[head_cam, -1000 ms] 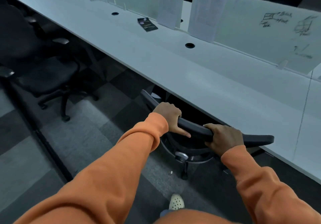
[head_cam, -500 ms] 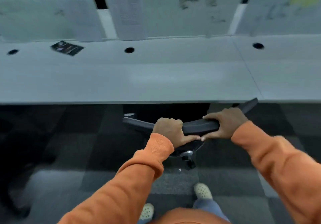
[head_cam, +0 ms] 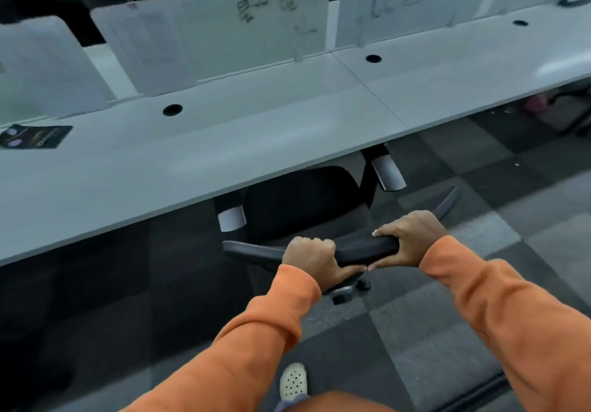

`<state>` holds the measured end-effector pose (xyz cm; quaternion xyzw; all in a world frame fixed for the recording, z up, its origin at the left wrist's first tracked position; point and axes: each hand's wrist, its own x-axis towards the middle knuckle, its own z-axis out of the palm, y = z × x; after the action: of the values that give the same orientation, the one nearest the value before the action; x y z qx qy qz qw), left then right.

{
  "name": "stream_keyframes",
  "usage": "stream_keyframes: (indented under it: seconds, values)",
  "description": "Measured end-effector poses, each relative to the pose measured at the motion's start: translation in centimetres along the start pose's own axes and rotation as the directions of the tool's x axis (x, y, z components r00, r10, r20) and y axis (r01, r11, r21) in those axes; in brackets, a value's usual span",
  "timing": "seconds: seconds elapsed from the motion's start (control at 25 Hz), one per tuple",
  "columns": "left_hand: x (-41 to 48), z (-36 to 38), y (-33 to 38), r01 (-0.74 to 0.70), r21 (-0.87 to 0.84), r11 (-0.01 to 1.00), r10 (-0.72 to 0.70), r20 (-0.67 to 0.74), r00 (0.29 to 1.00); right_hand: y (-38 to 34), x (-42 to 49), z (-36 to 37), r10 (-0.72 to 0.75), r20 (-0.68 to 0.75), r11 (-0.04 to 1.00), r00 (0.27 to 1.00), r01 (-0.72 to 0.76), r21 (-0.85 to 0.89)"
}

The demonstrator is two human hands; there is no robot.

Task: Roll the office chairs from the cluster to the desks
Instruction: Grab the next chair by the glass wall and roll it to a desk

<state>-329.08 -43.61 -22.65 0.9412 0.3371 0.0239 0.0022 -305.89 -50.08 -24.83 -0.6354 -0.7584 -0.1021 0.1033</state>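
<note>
A black office chair (head_cam: 303, 207) stands in front of me, its seat partly under the edge of the long pale grey desk (head_cam: 198, 162). Two grey armrests show at the desk edge, one on each side of the seat. My left hand (head_cam: 311, 259) grips the top edge of the chair's backrest (head_cam: 364, 247) with curled fingers. My right hand (head_cam: 407, 239) grips the same edge just to the right, thumb under it. Both thumbs nearly touch. Part of the chair's base and a caster (head_cam: 342, 293) show below my hands.
White divider screens (head_cam: 224, 28) with drawings stand along the desk's back. A dark leaflet (head_cam: 35, 136) lies on the desk at left. Round cable holes (head_cam: 172, 109) dot the top. Another chair's base (head_cam: 572, 108) sits under the desk at far right. Grey carpet tiles cover the floor.
My view has swung to face the desk and then shifted left. The chair's seat and armrests now show, partly under the desk edge. Both hands keep their grip on the backrest.
</note>
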Motion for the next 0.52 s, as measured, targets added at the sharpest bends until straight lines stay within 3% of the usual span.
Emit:
stream_keyframes:
  seconds: [0.16,0.52]
  values:
    - [-2.2,0.9,2.3,-0.048,-0.006,0.999,0.047,-0.129,0.99,-1.3,-4.7,-1.0,0.056,-0.049,0.998,0.997,-0.054,0.033]
    - [-4.8,2.1,1.9,-0.324,0.003,0.946,0.318,-0.206,0.926,-8.3,-12.0,-2.3,0.288,-0.175,0.958,0.941,-0.281,0.066]
